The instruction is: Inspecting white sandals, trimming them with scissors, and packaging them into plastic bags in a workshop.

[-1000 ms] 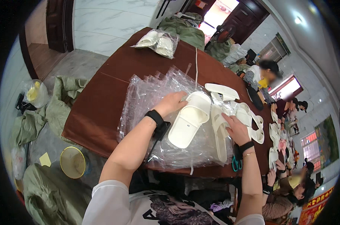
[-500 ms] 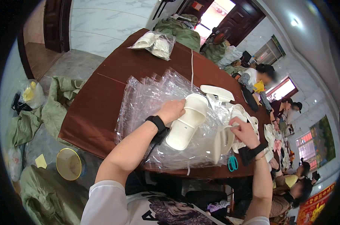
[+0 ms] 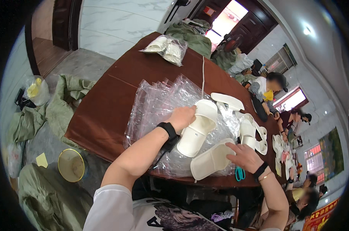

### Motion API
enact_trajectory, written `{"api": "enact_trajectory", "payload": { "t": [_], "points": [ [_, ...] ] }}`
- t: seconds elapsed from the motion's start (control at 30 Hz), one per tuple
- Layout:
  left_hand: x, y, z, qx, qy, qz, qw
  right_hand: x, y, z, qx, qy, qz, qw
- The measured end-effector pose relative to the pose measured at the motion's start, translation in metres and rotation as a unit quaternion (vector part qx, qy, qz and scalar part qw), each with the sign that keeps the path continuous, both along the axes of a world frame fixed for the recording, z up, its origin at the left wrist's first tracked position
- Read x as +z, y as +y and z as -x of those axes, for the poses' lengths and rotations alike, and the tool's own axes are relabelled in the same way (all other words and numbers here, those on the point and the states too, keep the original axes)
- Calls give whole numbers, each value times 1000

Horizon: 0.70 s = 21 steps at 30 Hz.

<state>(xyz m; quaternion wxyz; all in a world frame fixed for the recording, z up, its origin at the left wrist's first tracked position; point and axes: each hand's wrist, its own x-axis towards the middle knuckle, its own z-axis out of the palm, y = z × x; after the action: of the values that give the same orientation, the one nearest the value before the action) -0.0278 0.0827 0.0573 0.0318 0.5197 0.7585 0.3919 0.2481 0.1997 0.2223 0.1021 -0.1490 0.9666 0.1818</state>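
Note:
My left hand is closed on the strap side of a white slide slipper, which lies insole up over a pile of clear plastic bags. To its right, my right hand grips a second white slide slipper at its strap end. That slipper is tilted, its heel pointing toward the near table edge and its insole showing. Beyond my right hand lie several loose white slippers. Another white slipper rests on its side past the bags.
Teal scissors lie by the near edge of the brown-covered table. A bagged slipper pair sits at the far end. On the floor at left stand a yellow-rimmed bin and green sacks. People work along the right.
My right hand has brought its slipper leftward, close to the other one, and turned it from edge-on to insole up. My left hand keeps its hold. The whole view has shifted slightly.

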Motion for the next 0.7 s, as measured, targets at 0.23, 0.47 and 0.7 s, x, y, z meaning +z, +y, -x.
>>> {"api": "enact_trajectory", "payload": {
  "t": [0.23, 0.47, 0.7],
  "points": [
    [3, 0, -4, 24, 26, -27, 999, 15, -14, -2, 3, 22, 14, 1000],
    [25, -4, -20, 74, 42, -91, 992, 7, -53, 0, -163, 92, 160, 969],
    [56, -8, -35, 106, 151, -253, 950, -8, -81, 8, -259, 263, 143, 918]
  ]
}}
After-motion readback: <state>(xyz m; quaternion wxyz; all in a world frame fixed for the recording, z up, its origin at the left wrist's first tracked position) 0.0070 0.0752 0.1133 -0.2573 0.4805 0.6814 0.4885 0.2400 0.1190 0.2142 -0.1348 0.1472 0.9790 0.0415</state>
